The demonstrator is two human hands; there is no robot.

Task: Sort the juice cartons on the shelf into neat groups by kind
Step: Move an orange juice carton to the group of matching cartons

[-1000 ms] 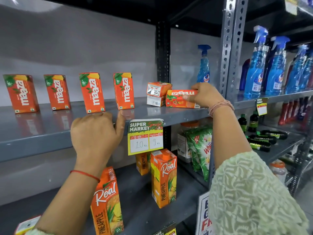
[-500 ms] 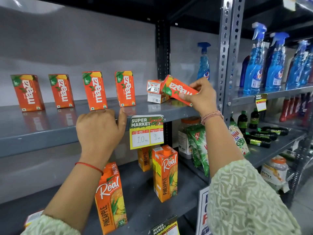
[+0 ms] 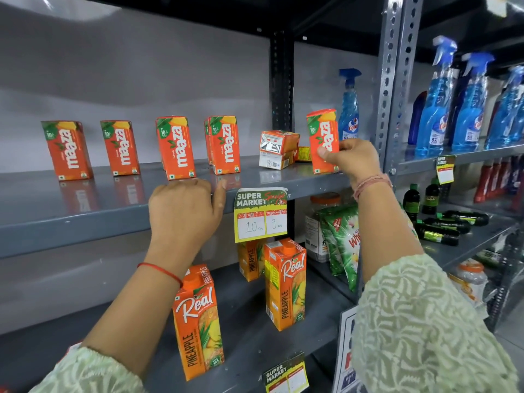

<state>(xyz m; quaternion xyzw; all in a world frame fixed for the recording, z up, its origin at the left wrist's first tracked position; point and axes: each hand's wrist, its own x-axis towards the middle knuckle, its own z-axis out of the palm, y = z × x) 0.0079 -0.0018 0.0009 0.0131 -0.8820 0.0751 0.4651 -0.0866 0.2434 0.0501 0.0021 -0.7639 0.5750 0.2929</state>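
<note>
While your right hand (image 3: 350,160) pinches the mango carton (image 3: 322,140) by its lower front, thumb on the printed face and the other fingers behind, the carton stands upright with its base at the shelf (image 3: 85,211), just right of the two tipped cartons (image 3: 278,148) stacked on their sides. You seem to be setting it on end so that it matches the row of upright mango cartons (image 3: 173,147) spaced out to the left of that tipped pile; whether its base fully touches the shelf is hard to tell. Your right wrist is raised and bent back, forearm rising steeply from the lower right. Your left hand (image 3: 184,214) holds no carton: its fingers are curled over the front lip of the shelf, well left of the tipped pile, thumb out toward the price tag (image 3: 261,214), most likely to steady you. Below the tipped pile, on the next level down, the tall pineapple cartons (image 3: 285,282) stand loosely apart, not yet gathered.
</note>
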